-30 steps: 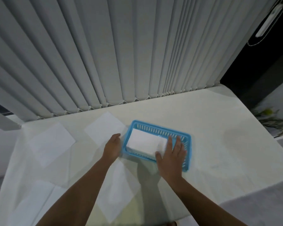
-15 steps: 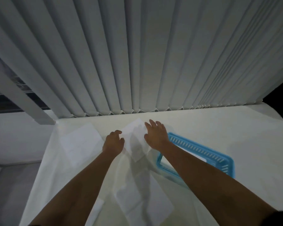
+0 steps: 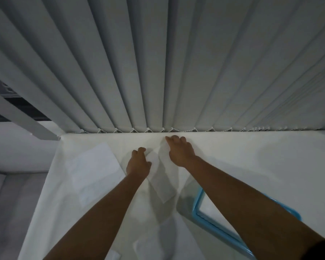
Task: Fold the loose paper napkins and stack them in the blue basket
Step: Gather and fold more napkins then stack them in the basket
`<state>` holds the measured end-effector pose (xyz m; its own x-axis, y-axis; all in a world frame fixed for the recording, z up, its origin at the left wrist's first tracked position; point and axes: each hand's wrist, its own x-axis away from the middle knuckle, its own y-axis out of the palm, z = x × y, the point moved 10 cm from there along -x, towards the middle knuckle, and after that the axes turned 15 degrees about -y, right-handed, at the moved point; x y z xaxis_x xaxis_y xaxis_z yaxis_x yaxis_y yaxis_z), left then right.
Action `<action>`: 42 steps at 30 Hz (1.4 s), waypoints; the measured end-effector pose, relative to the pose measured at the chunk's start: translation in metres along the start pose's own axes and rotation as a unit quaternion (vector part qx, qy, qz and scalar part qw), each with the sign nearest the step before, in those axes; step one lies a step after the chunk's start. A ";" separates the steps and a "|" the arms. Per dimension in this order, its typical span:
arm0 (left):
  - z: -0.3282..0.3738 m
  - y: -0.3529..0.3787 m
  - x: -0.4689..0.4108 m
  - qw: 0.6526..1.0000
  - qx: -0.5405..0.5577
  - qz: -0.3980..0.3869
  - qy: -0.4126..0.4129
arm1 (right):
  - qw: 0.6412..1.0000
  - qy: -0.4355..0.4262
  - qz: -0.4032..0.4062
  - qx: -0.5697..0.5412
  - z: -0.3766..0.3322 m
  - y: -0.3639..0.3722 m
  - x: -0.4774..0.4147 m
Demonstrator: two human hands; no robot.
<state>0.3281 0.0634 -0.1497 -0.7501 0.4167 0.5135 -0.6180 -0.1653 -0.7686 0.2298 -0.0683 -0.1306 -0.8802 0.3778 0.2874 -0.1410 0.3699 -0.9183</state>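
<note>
On table (image 3: 251,166): two hands (image 3: 139,162), four loose napkins (image 3: 161,181), one basket (image 3: 201,216).

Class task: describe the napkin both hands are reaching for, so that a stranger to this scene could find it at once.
Start at the vertical blinds behind the white table. Just before them, the left hand and right hand meet on one unfolded napkin. Unlike the untouched napkin further left, it lies between the forearms.

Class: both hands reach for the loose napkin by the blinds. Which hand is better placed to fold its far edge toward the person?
Right. The right hand lies at the napkin's far edge; the left hand sits lower along its left side.
</note>
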 end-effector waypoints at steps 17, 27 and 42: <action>0.005 0.002 0.057 0.976 0.116 -0.122 0.141 | 0.994 -0.079 -0.013 -0.069 -0.009 -0.016 0.058; 0.009 0.018 0.059 0.985 -0.080 0.079 0.134 | 0.997 -0.063 -0.036 0.014 -0.012 0.020 0.082; 0.000 0.014 0.052 0.976 -0.202 -0.004 0.082 | 0.998 -0.014 0.024 0.064 -0.016 0.008 0.116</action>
<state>0.2801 0.0824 -0.1338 -0.6773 0.5590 0.4784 -0.4566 0.1905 -0.8690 0.1337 -0.0081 -0.1005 -0.8993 0.3679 0.2366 -0.1538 0.2403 -0.9584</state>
